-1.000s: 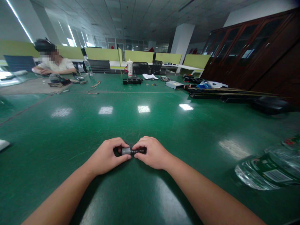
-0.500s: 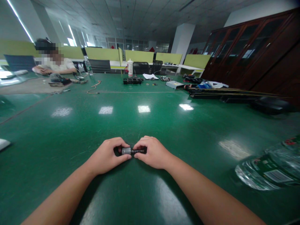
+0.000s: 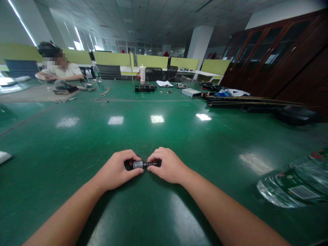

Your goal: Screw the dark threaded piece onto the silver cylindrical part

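Cylinder and dark ribbed shaft lie end to end, low over the green counter; whether they touch it, I can't tell. The left hand, unmoved, pinches the cylinder between thumb and fingers. The right hand, nearly closed around the shaft, has slipped slightly outward, widening the gap between fingertips; the pieces seem to be working against each other, still in line.
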A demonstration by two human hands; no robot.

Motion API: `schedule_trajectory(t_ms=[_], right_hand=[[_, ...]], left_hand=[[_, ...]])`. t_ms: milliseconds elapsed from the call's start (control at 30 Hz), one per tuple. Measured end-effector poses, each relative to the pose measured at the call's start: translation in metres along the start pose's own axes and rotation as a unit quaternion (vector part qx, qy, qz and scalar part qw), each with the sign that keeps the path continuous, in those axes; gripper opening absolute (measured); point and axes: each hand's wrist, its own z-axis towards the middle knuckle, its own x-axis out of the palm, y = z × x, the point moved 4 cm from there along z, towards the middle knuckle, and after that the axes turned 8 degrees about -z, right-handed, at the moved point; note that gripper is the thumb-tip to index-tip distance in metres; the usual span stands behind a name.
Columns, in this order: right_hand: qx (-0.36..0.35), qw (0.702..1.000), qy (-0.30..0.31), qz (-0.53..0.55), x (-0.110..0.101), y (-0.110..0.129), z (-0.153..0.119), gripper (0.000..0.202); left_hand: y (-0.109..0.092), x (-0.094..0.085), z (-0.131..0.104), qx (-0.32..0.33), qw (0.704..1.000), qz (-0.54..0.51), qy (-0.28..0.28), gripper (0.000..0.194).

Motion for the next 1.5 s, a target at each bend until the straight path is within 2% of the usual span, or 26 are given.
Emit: schedule_trajectory(t_ms=[533,800,1167,1500], right_hand=[[0.024,1.0,-0.012,-0.011,-0.006,-0.01,0.0,0.01],[0.091,0.995,-0.026,-0.022,-0.012,-0.031,-0.001,0.012],[0.054,0.998,-0.016,-0.019,-0.008,-0.024,0.0,0.013],[0.052,0.998,-0.024,-0.008,-0.008,-0.022,0.0,0.014]], left_hand=[[0.007,-0.005,-0.001,-0.001,1.0,0.01,-0.018,0.018],[0.013,-0.008,0.001,-0.023,0.999,0.013,-0.037,0.023],[0.012,-0.007,0.0,-0.021,0.999,0.014,-0.039,0.021],[0.01,-0.007,-0.001,-0.015,0.999,0.007,-0.03,0.02]])
